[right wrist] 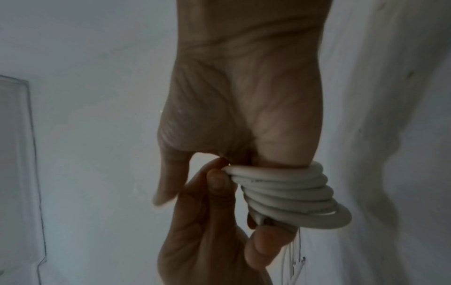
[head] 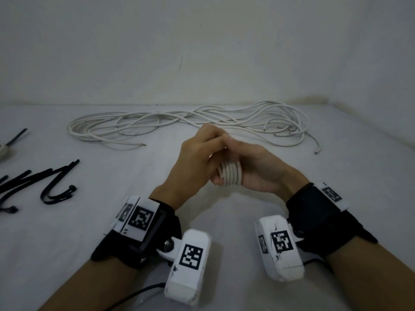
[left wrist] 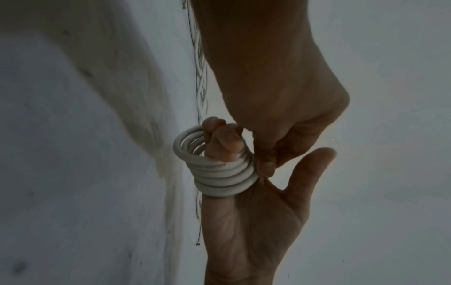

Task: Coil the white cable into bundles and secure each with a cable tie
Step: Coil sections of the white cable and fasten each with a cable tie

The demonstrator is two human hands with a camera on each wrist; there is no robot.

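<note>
A tight coil of white cable [head: 231, 173] [left wrist: 219, 173] [right wrist: 288, 192] is wound in several turns around the fingers of my right hand [head: 262, 169] [left wrist: 251, 231] [right wrist: 244, 96]. That hand's palm is turned up and its fingertips bend beyond the coil. My left hand [head: 202, 153] [left wrist: 280, 96] [right wrist: 207, 241] reaches over from the left and pinches the coil's edge between thumb and fingers. Both hands are held just above the white table. More white cable [head: 179, 124] lies in a loose tangled pile behind the hands. Several black cable ties [head: 51, 182] lie at the left.
A whitish object with a dark handle [head: 15, 138] sits at the far left edge. A white wall [head: 202, 52] rises just behind the cable pile and along the right side. Loose cable ends [head: 316, 151] trail toward the right.
</note>
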